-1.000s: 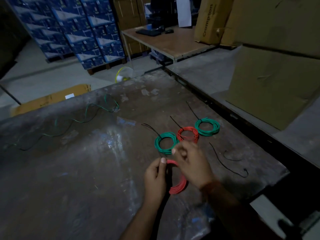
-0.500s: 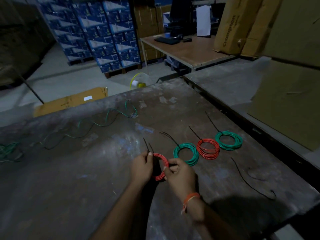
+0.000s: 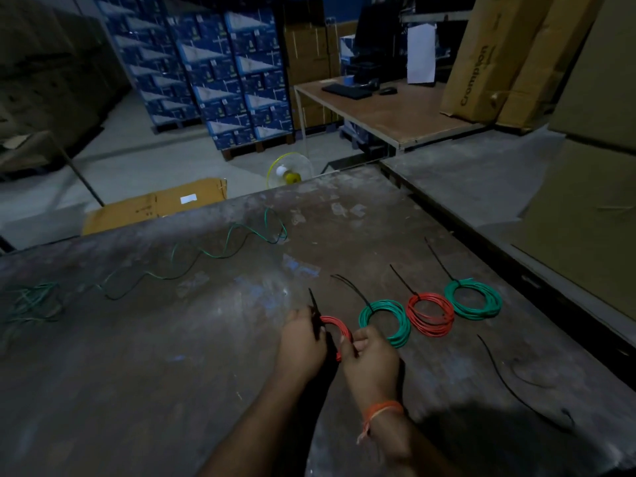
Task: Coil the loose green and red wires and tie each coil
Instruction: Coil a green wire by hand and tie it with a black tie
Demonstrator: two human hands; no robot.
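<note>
A small red wire coil (image 3: 336,326) is held between both hands just above the worn table (image 3: 172,373). My left hand (image 3: 301,340) pinches its left side together with a black cable tie (image 3: 314,304) that sticks up past the fingers. My right hand (image 3: 371,359) grips the coil's right side. To the right lie three tied coils in a row: green (image 3: 385,323), red (image 3: 430,314), green (image 3: 473,298), each with a black tie tail. A loose green wire (image 3: 206,253) snakes across the far left of the table.
Loose black cable ties (image 3: 506,376) lie at the right near the table edge. A tangle of green wire (image 3: 31,301) sits at the far left. Beyond the table are a cardboard box (image 3: 155,208), a yellow fan (image 3: 289,172), stacked blue cartons (image 3: 234,70) and a desk (image 3: 395,111).
Both hands carried the red coil forward and left, beside the row of tied coils. The black tie now stands up from my left fingers. The camera view has tilted up.
</note>
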